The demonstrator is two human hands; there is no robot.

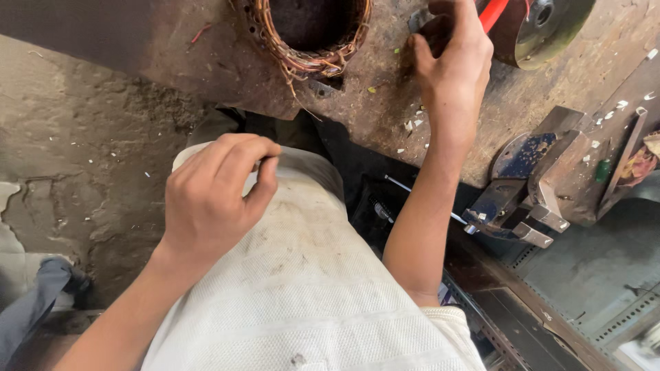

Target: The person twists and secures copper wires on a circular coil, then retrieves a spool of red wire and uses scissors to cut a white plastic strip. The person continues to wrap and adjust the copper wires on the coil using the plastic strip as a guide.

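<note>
My left hand [213, 196] hovers over my white shirt near my waist, its fingers curled and pinched together; whether something small sits between the fingertips is not visible. My right hand [450, 65] reaches up onto the worn wooden workbench [227, 69], its fingers closed on a red-handled tool [493, 12] at the top edge of the view. A motor stator with copper windings [309, 41] stands on the bench between the two hands, its dark bore facing up.
A blue bench vise [529, 185] is bolted at the right edge of the bench. A round metal housing [550, 27] lies at the top right. Small scraps litter the bench. Concrete floor [75, 151] lies to the left, metal shelving [591, 288] to the lower right.
</note>
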